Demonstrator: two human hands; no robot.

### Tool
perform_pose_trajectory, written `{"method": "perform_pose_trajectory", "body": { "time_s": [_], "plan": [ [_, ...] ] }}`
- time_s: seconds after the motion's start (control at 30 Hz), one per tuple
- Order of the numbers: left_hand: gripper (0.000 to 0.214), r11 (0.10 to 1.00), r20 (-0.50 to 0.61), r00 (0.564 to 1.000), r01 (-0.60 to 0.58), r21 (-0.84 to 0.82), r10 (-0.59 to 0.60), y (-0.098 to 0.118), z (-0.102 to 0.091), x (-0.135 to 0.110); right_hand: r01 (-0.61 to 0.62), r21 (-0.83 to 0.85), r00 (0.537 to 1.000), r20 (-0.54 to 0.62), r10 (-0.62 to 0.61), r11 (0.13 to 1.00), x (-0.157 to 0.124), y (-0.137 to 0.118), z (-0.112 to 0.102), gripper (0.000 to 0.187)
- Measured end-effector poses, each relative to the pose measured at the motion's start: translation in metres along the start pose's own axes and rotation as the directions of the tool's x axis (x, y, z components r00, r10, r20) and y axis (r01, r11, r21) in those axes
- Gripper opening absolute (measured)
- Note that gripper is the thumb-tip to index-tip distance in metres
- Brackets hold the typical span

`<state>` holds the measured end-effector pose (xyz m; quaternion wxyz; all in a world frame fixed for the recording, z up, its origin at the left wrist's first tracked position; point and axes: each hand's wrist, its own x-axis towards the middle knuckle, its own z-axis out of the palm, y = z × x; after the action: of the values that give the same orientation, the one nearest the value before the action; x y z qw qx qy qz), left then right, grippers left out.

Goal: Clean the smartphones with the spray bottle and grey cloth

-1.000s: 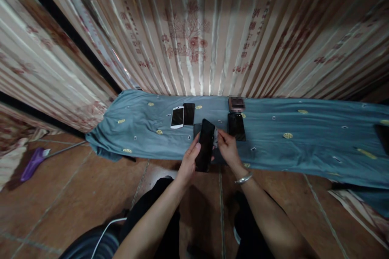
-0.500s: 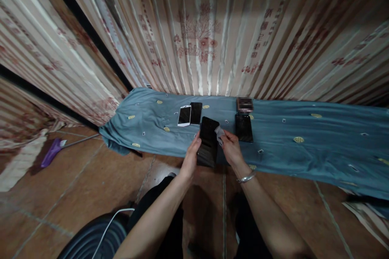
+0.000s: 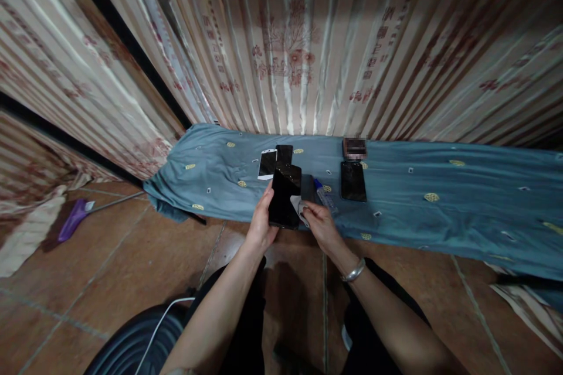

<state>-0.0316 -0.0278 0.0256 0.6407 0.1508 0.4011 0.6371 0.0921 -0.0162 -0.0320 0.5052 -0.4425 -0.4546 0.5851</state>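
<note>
My left hand (image 3: 260, 220) grips a black smartphone (image 3: 282, 202) by its left edge, screen up. In my right hand (image 3: 321, 224) is a small grey cloth (image 3: 299, 208), pinched in the fingers and lying against the right side of the screen. Just beyond that hand, on the blue fabric, lies a clear bottle with a blue top (image 3: 323, 194). A dark flat item (image 3: 307, 188) shows beside it, partly hidden by the held phone. Behind the held phone lie a white-framed phone (image 3: 267, 164) and a dark phone (image 3: 284, 154).
A blue patterned cloth (image 3: 431, 176) covers the long low surface. On it, to the right, lie another black phone (image 3: 353, 181) and a small blurred-out item (image 3: 354, 148). Curtains (image 3: 285, 41) hang behind. A purple broom or dustpan (image 3: 74, 218) and a black round stool (image 3: 136, 343) stand left.
The held phone has moved left and turned slightly. My right hand has come down and left, the cloth shifting lower along the screen's right side. The blue-topped bottle has come into view.
</note>
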Motion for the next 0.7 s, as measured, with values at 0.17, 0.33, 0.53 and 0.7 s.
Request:
{"method": "perform_pose_trajectory", "body": {
  "time_s": [0.17,0.33,0.53,0.7],
  "plan": [
    [0.041,0.999,-0.03,0.999,0.029,-0.035,-0.03,0.008,-0.004,0.0,-0.108,-0.001,0.989,0.101,0.108,0.994,-0.018,-0.002,0.004,0.031],
    [0.044,0.998,-0.003,1.0,0.017,-0.067,-0.017,0.01,-0.006,-0.001,-0.034,-0.133,0.964,0.256,0.068,0.991,-0.033,-0.008,0.0,0.03],
    [0.048,0.99,0.056,0.995,0.093,-0.104,-0.088,0.007,-0.002,-0.001,0.447,-0.601,0.894,0.309,-0.323,0.663,-0.042,-0.011,-0.014,0.025],
    [0.043,0.995,0.043,0.998,0.038,-0.095,-0.034,0.0,0.001,0.0,0.617,-0.767,0.697,0.43,-0.574,0.175,-0.043,-0.013,-0.019,0.025]
  ]
}}
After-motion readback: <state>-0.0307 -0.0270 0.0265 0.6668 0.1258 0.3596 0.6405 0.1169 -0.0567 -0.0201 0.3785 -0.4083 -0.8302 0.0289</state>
